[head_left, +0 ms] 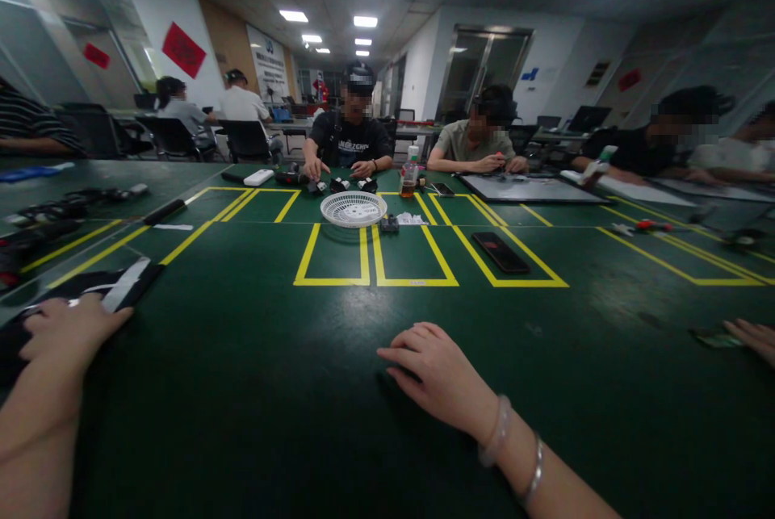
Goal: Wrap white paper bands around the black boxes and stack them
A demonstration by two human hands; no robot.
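Observation:
At the left edge, my left hand (64, 329) lies over a flat black item (136, 283) that looks like fabric and has a pale grey strip. The fingers curl onto it and the thumb reaches out to the right; its kind is unclear and part is hidden under the hand. Near the middle, my right hand (433, 374) is low over the green table (272, 390), fingers loosely stretched and holding nothing. Two bracelets circle that wrist. Well beyond it is a black phone (501, 252) inside a yellow-taped box.
A round white slotted basket (353, 210) stands at mid-table, beside small dark parts (389, 223). A bottle (408, 173) is behind it. Dark cables (73, 204) lie at left. Several people sit opposite; another person's hand (754, 339) rests at the right edge.

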